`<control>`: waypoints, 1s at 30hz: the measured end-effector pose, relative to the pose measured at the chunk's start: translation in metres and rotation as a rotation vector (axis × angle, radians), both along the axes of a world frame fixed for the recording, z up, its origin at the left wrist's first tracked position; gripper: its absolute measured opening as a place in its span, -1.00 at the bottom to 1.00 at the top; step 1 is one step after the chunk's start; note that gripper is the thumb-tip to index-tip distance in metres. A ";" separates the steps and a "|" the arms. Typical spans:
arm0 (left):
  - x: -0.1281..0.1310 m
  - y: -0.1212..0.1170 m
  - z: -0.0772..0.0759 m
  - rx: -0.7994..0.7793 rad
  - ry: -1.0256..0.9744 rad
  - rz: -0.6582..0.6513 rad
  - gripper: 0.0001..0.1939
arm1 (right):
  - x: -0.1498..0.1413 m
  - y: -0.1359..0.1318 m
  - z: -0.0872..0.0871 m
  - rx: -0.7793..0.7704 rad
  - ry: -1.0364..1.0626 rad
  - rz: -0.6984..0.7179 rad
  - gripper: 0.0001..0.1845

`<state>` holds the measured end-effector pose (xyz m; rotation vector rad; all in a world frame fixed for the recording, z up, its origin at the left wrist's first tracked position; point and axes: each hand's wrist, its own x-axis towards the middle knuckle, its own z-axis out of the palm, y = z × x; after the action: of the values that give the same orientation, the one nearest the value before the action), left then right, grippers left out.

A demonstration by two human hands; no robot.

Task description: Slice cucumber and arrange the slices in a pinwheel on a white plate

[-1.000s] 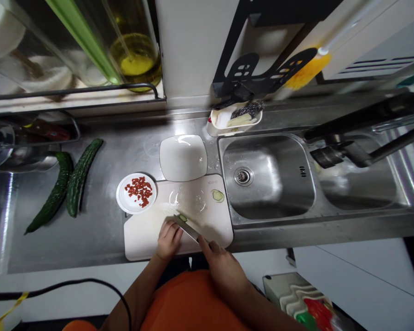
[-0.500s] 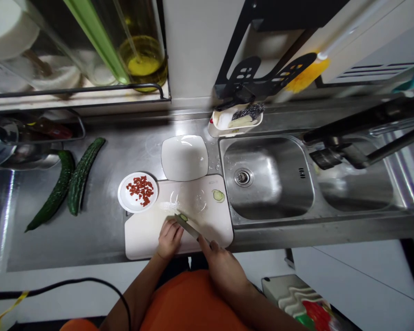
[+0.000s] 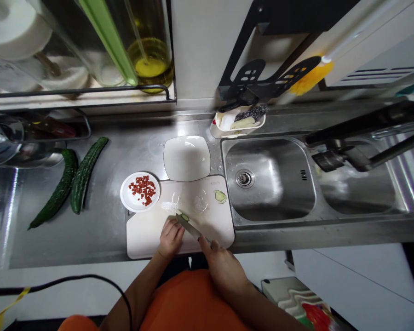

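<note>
My right hand [image 3: 226, 266] is closed round the handle of a kitchen knife [image 3: 190, 227], its blade slanting up and left over the white cutting board [image 3: 145, 236]. Just left of the blade, my left hand [image 3: 171, 235] has its fingers curled down on a piece of cucumber, mostly hidden beneath them. A green-rimmed cucumber slice [image 3: 184, 216] shows on the blade's far side. Several thin, pale green slices [image 3: 220, 196] lie together near the board's right edge. A small white plate of diced red pieces [image 3: 123, 196] overlaps the board's upper left corner.
An white squarish plate [image 3: 186, 158] stands behind the board. Two whole cucumbers [image 3: 86, 177] lie on the steel counter at left. To the right is a sink [image 3: 272, 184] with a black faucet [image 3: 359, 158]; a small caddy [image 3: 239, 126] sits behind.
The view has shifted slightly, so the counter things appear a little further right. Both hands and the knife keep nearly the same pose over the board.
</note>
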<state>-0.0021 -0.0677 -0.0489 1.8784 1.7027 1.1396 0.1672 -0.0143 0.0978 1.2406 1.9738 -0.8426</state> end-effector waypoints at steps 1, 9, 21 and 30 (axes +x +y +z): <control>0.000 0.000 -0.001 0.003 0.002 0.000 -0.91 | 0.000 0.000 0.000 0.001 0.001 -0.002 -0.43; 0.002 0.002 0.001 0.041 -0.015 0.017 -0.93 | -0.003 0.000 -0.002 0.013 0.006 0.015 -0.42; 0.000 0.004 0.004 0.042 -0.004 0.004 -0.91 | -0.006 0.001 -0.008 0.035 0.034 0.022 -0.46; 0.001 0.002 0.000 0.023 -0.030 0.018 -0.91 | -0.011 0.001 -0.010 0.058 0.023 0.031 -0.48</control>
<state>-0.0015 -0.0662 -0.0487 1.8538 1.7007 1.1924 0.1560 -0.0130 0.0877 1.2352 2.0437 -0.7930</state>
